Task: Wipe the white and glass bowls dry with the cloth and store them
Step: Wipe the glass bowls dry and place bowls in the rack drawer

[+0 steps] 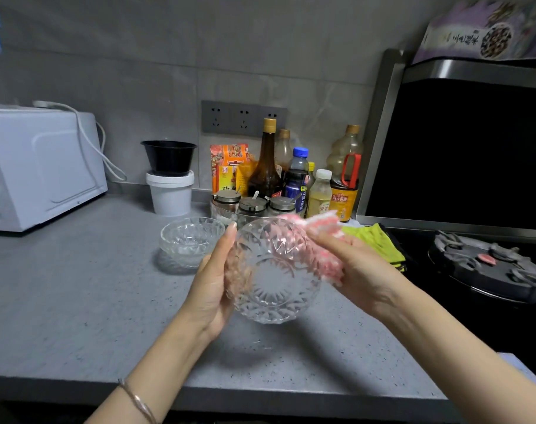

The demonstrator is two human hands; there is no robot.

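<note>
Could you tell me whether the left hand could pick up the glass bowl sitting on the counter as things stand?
Probably not yet: the left hand holds the other bowl, which the right hand wipes with the cloth. The counter bowl lies close, nothing between.

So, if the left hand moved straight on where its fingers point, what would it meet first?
Probably the metal-lidded condiment jars behind the held glass bowl; the left hand points forward at them. Depth is unclear, so the gap cannot be judged.
</note>
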